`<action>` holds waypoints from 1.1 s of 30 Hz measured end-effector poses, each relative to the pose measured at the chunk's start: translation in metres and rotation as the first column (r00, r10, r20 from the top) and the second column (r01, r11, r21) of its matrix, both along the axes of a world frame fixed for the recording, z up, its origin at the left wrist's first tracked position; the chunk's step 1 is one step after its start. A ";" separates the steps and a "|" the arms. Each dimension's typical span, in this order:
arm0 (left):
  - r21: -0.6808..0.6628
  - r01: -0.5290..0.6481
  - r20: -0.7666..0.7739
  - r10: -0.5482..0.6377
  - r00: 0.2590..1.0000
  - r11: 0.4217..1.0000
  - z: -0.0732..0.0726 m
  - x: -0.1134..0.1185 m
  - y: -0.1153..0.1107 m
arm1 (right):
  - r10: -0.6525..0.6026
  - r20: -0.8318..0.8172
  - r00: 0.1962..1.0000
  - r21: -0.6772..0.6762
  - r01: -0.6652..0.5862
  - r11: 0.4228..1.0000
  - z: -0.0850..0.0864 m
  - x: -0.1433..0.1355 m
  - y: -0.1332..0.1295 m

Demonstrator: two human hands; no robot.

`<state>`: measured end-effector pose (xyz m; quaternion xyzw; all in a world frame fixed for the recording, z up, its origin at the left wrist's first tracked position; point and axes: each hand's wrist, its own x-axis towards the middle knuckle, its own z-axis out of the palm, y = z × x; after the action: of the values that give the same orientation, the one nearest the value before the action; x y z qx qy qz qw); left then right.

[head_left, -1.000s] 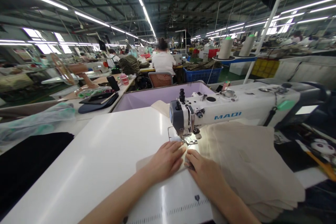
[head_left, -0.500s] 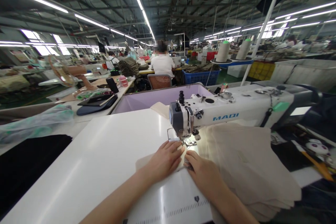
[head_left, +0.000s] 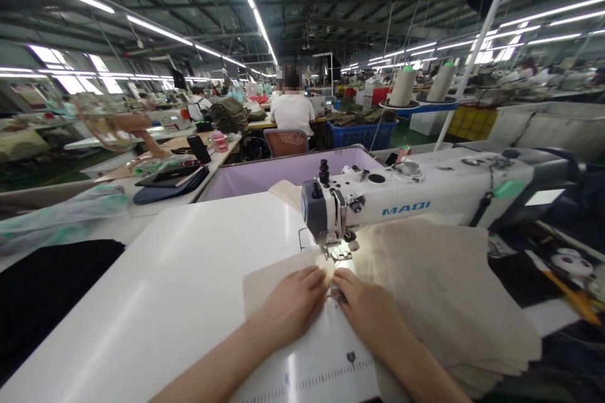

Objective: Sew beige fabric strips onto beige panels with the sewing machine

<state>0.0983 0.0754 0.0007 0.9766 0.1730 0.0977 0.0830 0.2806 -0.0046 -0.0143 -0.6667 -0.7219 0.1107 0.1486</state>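
Observation:
A pale cream fabric piece (head_left: 267,274) lies flat on the white sewing table (head_left: 189,289), its right end just in front of the presser foot (head_left: 341,255). My left hand (head_left: 297,299) rests on it, fingers bent and closed on its edge. Close beside it, my right hand (head_left: 362,299) is closed, thumb and fingertips at the same edge. A small metallic thing (head_left: 334,291) shows by the right fingertips; its kind is unclear. Above stands the white sewing machine (head_left: 406,195), its lamp lighting the needle area. Both hands partly hide the fabric.
Stacked beige fabric panels (head_left: 430,289) spread right of the needle and hang over the table edge. Behind the table is a lilac-lined bin (head_left: 265,176). Black cloth (head_left: 57,296) lies at left. Thread cones (head_left: 403,87) stand behind the machine. A co-worker (head_left: 292,112) sits ahead.
The cream piece has turned, so more of it shows left of the needle. My left hand has drawn back slightly toward me, its fingers more bent. My right hand has barely moved.

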 end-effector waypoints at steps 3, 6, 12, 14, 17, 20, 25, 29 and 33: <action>-0.011 0.003 0.023 -0.003 1.000 1.000 0.001 0.004 0.016 | -0.005 -0.003 1.000 -0.010 0.005 1.000 0.006 0.002 0.011; -0.013 0.009 0.019 -0.009 1.000 1.000 0.003 0.006 0.030 | -0.003 -0.009 1.000 -0.007 0.003 1.000 0.010 0.002 0.019; 0.018 -0.011 -0.013 0.011 1.000 1.000 0.005 0.010 0.048 | -0.016 0.000 1.000 0.006 0.016 1.000 0.014 0.001 0.019; 0.022 -0.011 0.008 0.011 1.000 1.000 0.004 0.009 0.051 | -0.016 0.004 1.000 0.009 0.016 1.000 0.013 0.000 0.015; 0.014 0.005 0.060 -0.006 0.998 1.000 -0.001 0.007 0.052 | -0.017 0.030 0.999 0.004 0.017 1.000 0.009 -0.004 0.007; 0.005 0.011 0.099 -0.011 0.995 1.000 -0.007 0.005 0.049 | -0.022 0.060 0.998 0.008 0.022 1.000 0.003 -0.010 0.002; 0.006 -0.170 0.048 0.170 0.984 0.985 -0.014 0.002 0.044 | -0.022 0.071 0.997 0.049 0.019 0.999 -0.007 -0.012 0.000; 0.005 -0.232 0.008 0.232 0.973 0.973 -0.015 0.003 0.044 | -0.011 0.033 0.999 0.068 0.009 0.998 -0.009 -0.010 0.000; 0.009 -0.252 -0.002 0.252 0.968 0.968 -0.014 -0.002 0.033 | -0.012 -0.022 1.000 0.059 0.014 0.998 -0.007 -0.008 -0.001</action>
<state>0.0959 0.1085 -0.0132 0.9472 0.2954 0.1066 0.0653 0.2722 -0.0055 -0.0209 -0.6654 -0.7188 0.0956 0.1770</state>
